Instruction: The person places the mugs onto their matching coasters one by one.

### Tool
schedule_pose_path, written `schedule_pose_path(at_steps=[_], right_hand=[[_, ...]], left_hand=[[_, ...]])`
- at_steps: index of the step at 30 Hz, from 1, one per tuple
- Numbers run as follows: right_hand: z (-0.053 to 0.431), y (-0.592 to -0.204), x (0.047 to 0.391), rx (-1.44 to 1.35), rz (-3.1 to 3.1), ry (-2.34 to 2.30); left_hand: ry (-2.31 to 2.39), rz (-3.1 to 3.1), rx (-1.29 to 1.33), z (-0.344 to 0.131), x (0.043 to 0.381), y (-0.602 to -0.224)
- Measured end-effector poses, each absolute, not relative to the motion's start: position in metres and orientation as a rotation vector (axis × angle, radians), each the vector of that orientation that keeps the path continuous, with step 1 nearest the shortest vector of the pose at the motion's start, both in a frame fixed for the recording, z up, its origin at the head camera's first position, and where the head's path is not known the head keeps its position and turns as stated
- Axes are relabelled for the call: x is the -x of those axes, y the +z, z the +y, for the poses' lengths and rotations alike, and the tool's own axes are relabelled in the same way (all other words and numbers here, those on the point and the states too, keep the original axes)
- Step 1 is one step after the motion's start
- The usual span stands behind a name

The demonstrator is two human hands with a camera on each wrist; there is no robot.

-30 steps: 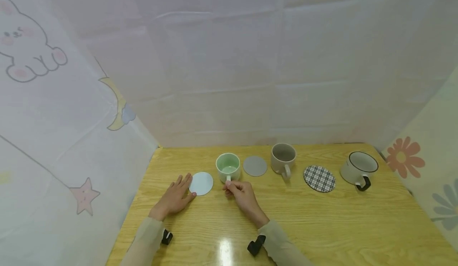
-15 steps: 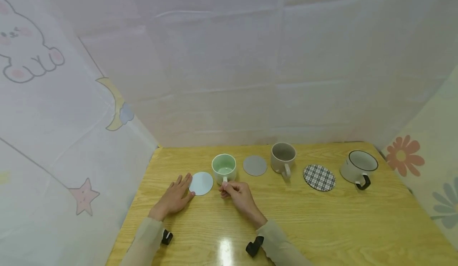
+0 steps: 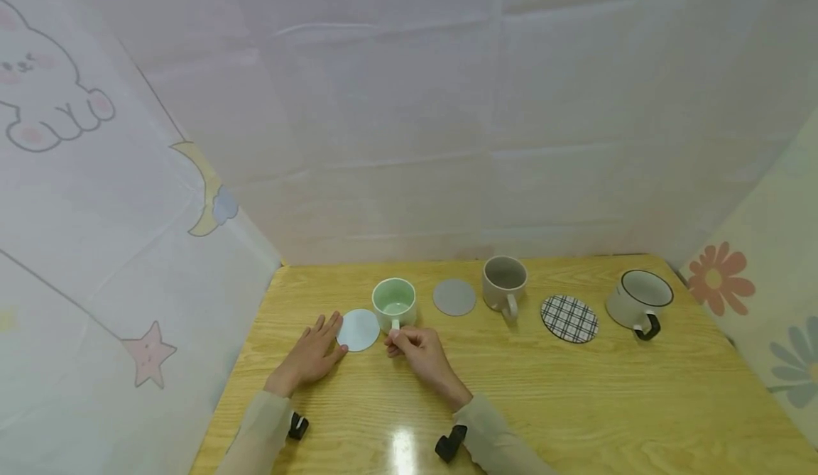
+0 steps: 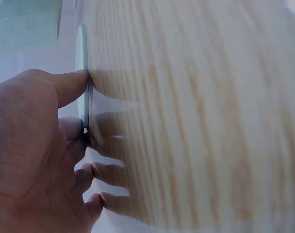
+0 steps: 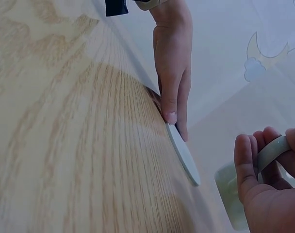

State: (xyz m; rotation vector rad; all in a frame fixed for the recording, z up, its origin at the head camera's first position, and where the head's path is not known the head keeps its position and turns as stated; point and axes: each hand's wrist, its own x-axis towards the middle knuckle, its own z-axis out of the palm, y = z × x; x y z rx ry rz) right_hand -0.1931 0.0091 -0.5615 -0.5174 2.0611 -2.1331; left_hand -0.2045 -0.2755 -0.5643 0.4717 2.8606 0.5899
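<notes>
My right hand (image 3: 423,361) pinches the handle of a pale green mug (image 3: 384,312), with fingers curled through it in the right wrist view. The mug is held upright, and both wrist views show a gap between its base and the table. Just left of it lies a light blue round coaster (image 3: 358,330), its right edge partly covered by the mug in the head view. My left hand (image 3: 311,353) rests on the table with fingers spread, thumb and index fingertip touching the coaster's left edge. The left wrist view shows the coaster (image 4: 81,53) edge-on.
A grey round coaster (image 3: 454,297), a beige-grey mug (image 3: 496,294), a black-and-white plaid coaster (image 3: 570,318) and a white mug (image 3: 625,308) with black rim and handle stand rightward along the wooden table (image 3: 543,397). Printed cloth walls (image 3: 396,120) enclose its back and sides.
My right hand has carried the green mug leftward, so it now overlaps the light blue coaster's edge in the head view. My left hand and the other mugs and coasters have stayed put.
</notes>
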Motion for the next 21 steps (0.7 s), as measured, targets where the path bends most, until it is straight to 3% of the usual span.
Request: schedule_pose_path(at_steps=[21], right_hand=[[-0.003, -0.557, 0.192, 0.558, 2.033, -2.148]], left_hand=[[0.617, 2.862, -0.479, -0.275, 0.204, -0.563]])
